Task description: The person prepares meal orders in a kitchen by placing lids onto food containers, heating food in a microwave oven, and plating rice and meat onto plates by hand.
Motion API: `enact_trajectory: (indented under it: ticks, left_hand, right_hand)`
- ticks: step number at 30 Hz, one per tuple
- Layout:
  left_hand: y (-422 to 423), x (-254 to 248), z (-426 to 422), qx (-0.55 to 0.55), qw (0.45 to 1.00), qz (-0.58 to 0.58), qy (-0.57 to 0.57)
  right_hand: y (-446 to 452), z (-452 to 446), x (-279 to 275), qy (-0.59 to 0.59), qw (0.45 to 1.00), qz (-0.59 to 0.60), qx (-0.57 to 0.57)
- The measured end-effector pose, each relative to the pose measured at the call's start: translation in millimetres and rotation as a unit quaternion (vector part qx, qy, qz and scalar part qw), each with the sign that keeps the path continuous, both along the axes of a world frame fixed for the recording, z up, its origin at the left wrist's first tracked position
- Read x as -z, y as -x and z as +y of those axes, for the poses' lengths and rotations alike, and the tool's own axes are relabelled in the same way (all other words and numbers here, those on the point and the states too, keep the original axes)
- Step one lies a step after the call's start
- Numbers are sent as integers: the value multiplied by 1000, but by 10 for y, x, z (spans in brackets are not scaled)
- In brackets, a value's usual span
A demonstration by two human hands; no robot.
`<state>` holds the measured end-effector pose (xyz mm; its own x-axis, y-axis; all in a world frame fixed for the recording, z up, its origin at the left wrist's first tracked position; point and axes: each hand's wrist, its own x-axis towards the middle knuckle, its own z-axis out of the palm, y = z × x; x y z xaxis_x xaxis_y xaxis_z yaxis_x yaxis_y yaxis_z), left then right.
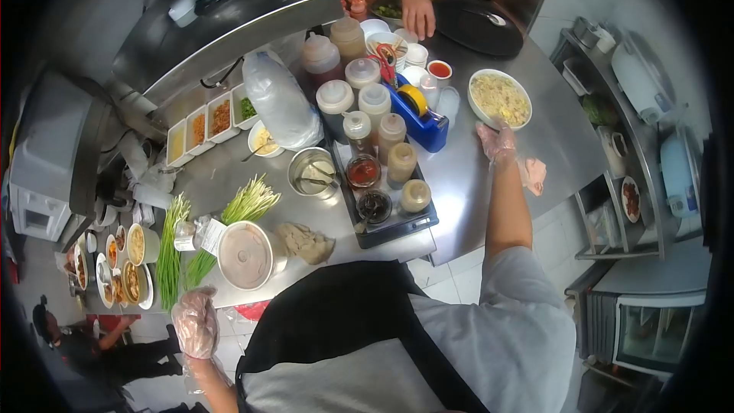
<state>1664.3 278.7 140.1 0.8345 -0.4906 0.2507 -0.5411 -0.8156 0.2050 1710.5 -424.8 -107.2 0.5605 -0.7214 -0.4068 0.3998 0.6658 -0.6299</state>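
Observation:
A white bowl of fried rice (pixel 499 98) stands on the steel counter at the right. At its near rim is my right hand (pixel 497 140), in a clear plastic glove, with the fingers closed on the bowl's edge. My left hand (pixel 196 323), also gloved, hangs by the counter's front edge at the lower left. Its fingers are curled and I see nothing in them. Just above it lie long green chives (pixel 172 252). A round lidded tub (pixel 245 255) stands to the right of them.
Squeeze bottles (pixel 375 99) and sauce jars fill a black tray (pixel 397 233) mid-counter, beside a blue tape dispenser (pixel 417 118). A steel pot (pixel 313 173) stands left of it. Across the counter, another person's hand (pixel 417 14) is near a black round tray (pixel 478 27).

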Motion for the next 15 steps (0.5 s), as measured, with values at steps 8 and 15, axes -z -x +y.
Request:
enact_trajectory:
  ticks: [8,15]
  left_hand:
    - [61,18,159,-29,998,-12,-49]
    - [-18,380,485,-29,999,1,-42]
  right_hand:
    - [-47,-337,185,641,514,541,-181]
    - [1117,-197,-388,679,542,462,-177]
